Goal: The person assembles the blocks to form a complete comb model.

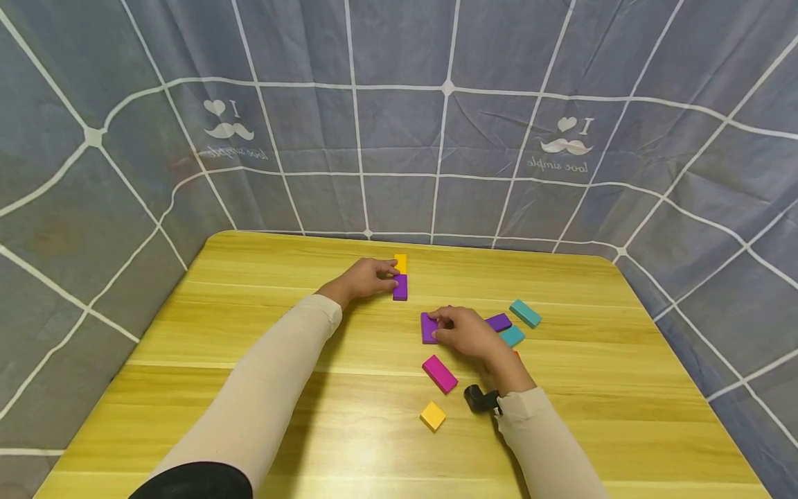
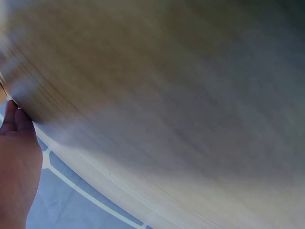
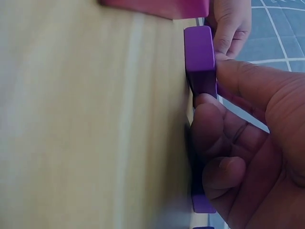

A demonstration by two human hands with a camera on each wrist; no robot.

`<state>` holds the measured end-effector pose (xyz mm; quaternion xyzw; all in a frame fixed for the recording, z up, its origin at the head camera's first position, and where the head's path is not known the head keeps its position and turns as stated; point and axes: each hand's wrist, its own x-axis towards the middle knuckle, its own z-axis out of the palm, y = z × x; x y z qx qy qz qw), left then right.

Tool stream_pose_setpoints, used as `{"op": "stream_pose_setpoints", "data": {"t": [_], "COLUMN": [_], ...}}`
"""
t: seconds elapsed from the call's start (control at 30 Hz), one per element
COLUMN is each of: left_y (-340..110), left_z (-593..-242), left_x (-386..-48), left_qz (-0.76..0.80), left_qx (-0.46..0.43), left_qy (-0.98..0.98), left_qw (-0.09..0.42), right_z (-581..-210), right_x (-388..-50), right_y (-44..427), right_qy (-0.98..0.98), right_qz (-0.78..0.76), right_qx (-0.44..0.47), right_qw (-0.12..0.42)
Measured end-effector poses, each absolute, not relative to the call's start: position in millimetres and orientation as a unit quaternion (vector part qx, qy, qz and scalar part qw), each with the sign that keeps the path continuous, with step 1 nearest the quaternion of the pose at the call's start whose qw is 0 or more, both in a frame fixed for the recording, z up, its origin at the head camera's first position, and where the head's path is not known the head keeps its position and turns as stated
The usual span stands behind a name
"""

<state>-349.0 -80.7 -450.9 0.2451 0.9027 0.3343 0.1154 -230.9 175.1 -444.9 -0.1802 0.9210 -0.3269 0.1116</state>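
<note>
Purple block (image 1: 427, 329) beyond the magenta block (image 1: 440, 374): right hand (image 1: 464, 334) pinches its edges, likely for control. Farther beyond, I see left hand (image 1: 369, 277) loosely spread, apparently steadying yellow block (image 1: 402, 263).

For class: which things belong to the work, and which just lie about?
In the work:
held purple block, in right hand
yellow block and second purple block, at left hand

Seemingly lying about:
magenta block
squarish yellow block
two teal blocks
third purple block
red block, mostly hidden
</note>
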Motion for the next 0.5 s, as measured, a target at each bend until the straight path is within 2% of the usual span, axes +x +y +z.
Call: {"op": "stream_pose_setpoints", "data": {"t": [0.3,0.5], "left_y": [-80,-81], "left_z": [-451,-451], "left_x": [-349,-350], "left_qz": [0.342,0.338], "left_qx": [0.241,0.239], "left_qy": [0.901,0.903], "left_qw": [0.116,0.117], "right_z": [-444,-440], "right_x": [-242,-253], "right_y": [170,167], "right_qy": [0.921,0.922], "right_qz": [-0.327,-0.307], "right_qx": [-0.176,-0.206], "right_qw": [0.119,0.119]}}
